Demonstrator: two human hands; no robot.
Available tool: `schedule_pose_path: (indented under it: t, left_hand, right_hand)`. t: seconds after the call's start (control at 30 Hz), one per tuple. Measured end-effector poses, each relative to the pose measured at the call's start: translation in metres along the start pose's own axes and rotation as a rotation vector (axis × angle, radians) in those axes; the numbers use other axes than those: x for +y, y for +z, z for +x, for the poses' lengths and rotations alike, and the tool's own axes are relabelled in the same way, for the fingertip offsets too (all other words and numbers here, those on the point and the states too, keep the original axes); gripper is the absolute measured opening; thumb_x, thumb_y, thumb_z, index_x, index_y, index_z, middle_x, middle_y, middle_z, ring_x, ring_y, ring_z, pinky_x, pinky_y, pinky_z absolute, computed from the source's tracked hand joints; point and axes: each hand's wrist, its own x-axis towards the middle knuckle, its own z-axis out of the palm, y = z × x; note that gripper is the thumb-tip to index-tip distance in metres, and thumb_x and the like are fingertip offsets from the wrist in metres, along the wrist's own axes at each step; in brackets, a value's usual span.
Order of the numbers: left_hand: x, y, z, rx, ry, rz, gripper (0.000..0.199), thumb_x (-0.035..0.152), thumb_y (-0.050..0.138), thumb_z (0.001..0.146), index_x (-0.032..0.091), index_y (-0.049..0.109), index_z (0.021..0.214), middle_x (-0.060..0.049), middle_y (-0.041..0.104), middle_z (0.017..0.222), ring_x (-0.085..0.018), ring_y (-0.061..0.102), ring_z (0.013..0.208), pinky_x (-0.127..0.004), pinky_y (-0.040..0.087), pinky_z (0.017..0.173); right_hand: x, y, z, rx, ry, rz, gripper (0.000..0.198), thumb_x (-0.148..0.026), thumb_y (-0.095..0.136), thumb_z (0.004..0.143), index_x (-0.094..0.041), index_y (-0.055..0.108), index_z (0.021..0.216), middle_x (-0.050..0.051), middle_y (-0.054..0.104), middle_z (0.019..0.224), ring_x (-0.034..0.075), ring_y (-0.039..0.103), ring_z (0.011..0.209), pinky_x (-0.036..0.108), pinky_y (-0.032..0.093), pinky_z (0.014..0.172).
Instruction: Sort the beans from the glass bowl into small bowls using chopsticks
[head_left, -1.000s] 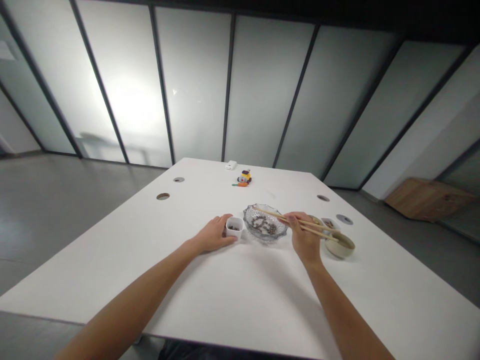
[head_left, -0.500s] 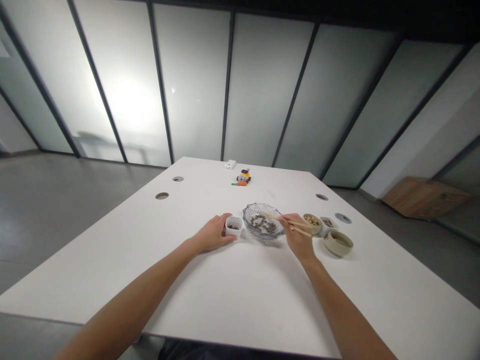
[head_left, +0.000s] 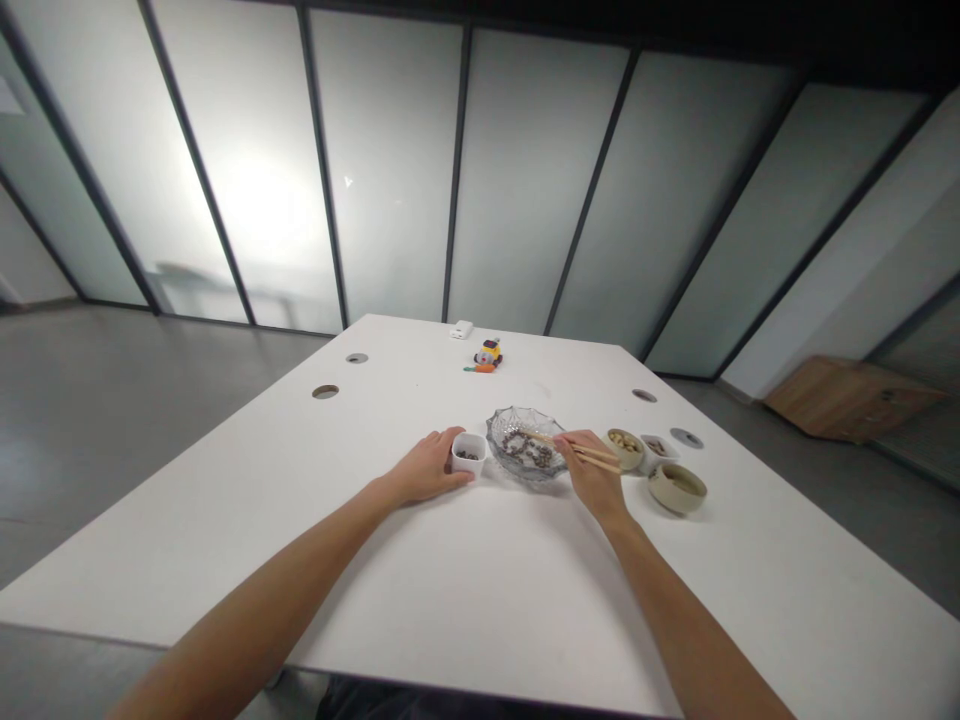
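Observation:
My left hand (head_left: 433, 467) is curled around the left side of a small white cup (head_left: 469, 467), which stands on the table and holds some dark brown pieces. Just right of it sits a clear glass bowl (head_left: 501, 462) with a scalloped rim. Many small dark brown pieces (head_left: 541, 456) lie scattered in that bowl; their kind is too small to tell. Over the bowl's right rim, my right hand (head_left: 592, 478) grips a pair of wooden chopsticks (head_left: 598, 458). The chopstick tips reach down into the glass bowl among the pieces.
Right of my right hand stand a bowl of pale pieces (head_left: 625, 446), a white dish of brown pieces (head_left: 658, 449) and a beige bowl (head_left: 677, 492). Farther back lie a toy vehicle (head_left: 489, 352), a toy carrot (head_left: 484, 369) and a white box (head_left: 461, 330). Round holes pierce the white table (head_left: 390, 600).
My right hand and the chopsticks have shifted slightly over the glass bowl. My left hand keeps its hold on the white cup.

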Motion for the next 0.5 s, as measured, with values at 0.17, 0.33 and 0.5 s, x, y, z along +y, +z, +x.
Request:
schedule_pose_path:
  t: [0.17,0.33,0.5]
  left_hand:
    - [-0.0014,0.0,-0.0006,0.008,0.01,-0.006,0.07,0.049,0.079,0.094,0.022,0.056,0.155,-0.016,0.073,0.136,-0.038,0.072,0.121,-0.051,0.058,0.105]
    - [-0.0027,0.0005,0.0,0.011,0.012,-0.003,0.07,0.049,0.08,0.094,0.023,0.056,0.155,-0.016,0.073,0.137,-0.038,0.071,0.124,-0.05,0.057,0.107]
    - [-0.0027,-0.0002,-0.0001,0.005,0.008,-0.008,0.072,0.051,0.079,0.094,0.022,0.055,0.155,-0.017,0.072,0.139,-0.039,0.07,0.127,-0.052,0.057,0.11]
  right_hand:
    - [-0.0019,-0.0001,0.0007,0.012,0.035,0.012,0.066,-0.085,0.06,0.103,-0.025,0.083,0.087,0.011,0.081,0.087,0.028,0.075,0.082,0.043,0.064,0.079]
    - [-0.0016,0.0011,-0.0004,-0.03,0.046,0.027,0.067,-0.085,0.06,0.102,-0.025,0.085,0.088,0.011,0.082,0.09,0.028,0.076,0.084,0.043,0.064,0.081]
    - [-0.0013,0.0005,-0.0007,-0.015,0.034,0.041,0.064,-0.081,0.062,0.104,-0.024,0.086,0.087,0.011,0.082,0.089,0.028,0.076,0.085,0.043,0.065,0.081]
